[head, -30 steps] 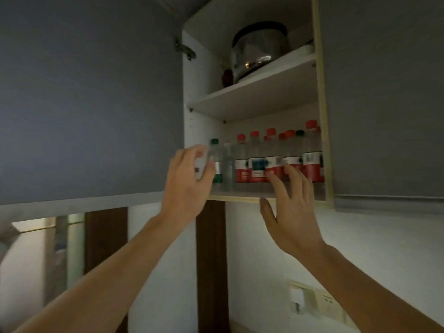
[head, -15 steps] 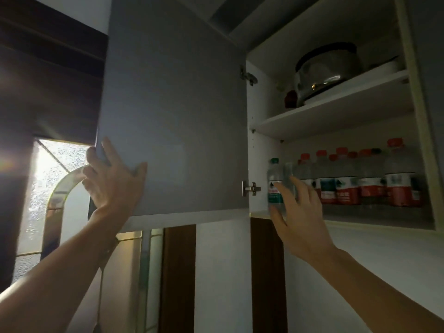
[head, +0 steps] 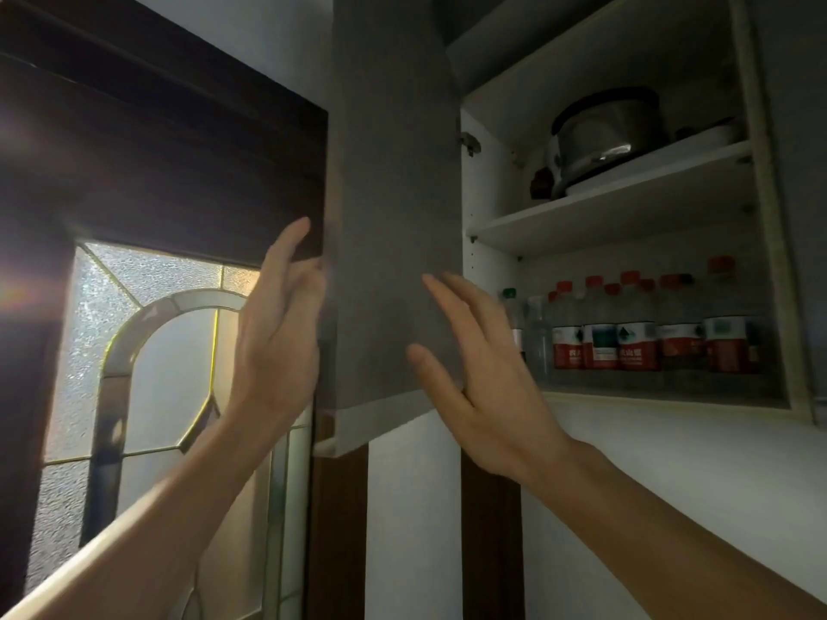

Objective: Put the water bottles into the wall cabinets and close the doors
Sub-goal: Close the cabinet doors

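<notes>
The wall cabinet stands open, and its grey left door (head: 394,217) swings out toward me, seen nearly edge-on. My left hand (head: 279,324) lies with straight fingers against the door's outer edge. In front of the door's lower face my right hand (head: 483,378) is raised, fingers spread and holding nothing. Several water bottles (head: 635,328) with red caps and red labels stand in a row on the lower shelf (head: 662,396). One green-capped bottle (head: 512,315) stands at the row's left end, partly hidden by my right hand.
A steel pot (head: 604,136) sits on a white dish on the upper shelf (head: 604,208). The cabinet's right door (head: 796,172) hangs at the frame's right edge. A dark wooden frame with frosted leaded glass (head: 156,351) fills the left. White wall lies below the cabinet.
The left door has swung from wide open to nearly edge-on. My left hand went from the bottles to the door's edge. My right hand moved left, away from the shelf.
</notes>
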{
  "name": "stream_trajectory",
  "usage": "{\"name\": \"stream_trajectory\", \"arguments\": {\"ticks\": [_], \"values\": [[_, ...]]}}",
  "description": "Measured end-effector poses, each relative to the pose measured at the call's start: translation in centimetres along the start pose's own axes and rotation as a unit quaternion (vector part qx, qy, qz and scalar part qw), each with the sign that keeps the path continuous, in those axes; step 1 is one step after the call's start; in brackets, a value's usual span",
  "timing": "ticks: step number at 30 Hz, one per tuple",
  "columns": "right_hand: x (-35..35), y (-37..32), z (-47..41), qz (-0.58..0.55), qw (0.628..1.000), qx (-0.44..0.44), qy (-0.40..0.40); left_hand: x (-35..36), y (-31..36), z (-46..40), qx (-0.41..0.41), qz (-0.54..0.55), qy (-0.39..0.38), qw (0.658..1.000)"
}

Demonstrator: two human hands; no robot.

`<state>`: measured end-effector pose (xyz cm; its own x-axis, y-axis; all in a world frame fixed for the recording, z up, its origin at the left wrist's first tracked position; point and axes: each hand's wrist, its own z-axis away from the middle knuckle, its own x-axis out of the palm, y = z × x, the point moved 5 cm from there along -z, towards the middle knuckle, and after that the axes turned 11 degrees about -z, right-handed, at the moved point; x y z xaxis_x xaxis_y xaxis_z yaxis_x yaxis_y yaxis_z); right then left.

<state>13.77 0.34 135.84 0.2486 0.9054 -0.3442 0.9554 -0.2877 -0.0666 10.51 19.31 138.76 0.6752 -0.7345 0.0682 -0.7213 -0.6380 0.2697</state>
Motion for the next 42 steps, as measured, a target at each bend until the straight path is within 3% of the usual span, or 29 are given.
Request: {"name": "stream_trajectory", "arguments": {"ticks": [2,8,11,15,22,29,33,42], "values": [[-0.5,-2.1,0.3,-0.016,1.000,-0.025,-0.005,2.5,-0.1,0.4,-0.033,0.121,-0.085,0.988],[-6.4,-3.0,2.1,0.081,0.994,0.002,0.069,13.7,1.3,3.5,-0.066,0.226,-0.258,0.937],[-10.6,-1.2,3.7,0.147,0.986,0.020,0.082,18.6,2.9,4.9,-0.049,0.217,-0.253,0.942],[-16.2,2.4,5.9,0.209,0.970,0.071,0.100,24.6,5.2,6.3,0.034,0.063,-0.228,0.971],[-22.9,8.7,7.9,0.269,0.941,0.187,0.085,33.8,7.0,7.5,0.032,0.012,-0.192,0.981],[-25.8,12.8,8.7,0.345,0.915,0.193,0.072,38.5,7.3,8.4,0.052,-0.058,-0.142,0.987],[-26.7,15.1,9.4,0.472,0.864,0.172,0.027,40.0,7.2,8.8,0.089,-0.081,-0.146,0.982],[-27.4,20.7,11.8,0.605,0.760,0.236,-0.017,43.8,5.1,9.4,0.133,-0.111,-0.217,0.961]]}}
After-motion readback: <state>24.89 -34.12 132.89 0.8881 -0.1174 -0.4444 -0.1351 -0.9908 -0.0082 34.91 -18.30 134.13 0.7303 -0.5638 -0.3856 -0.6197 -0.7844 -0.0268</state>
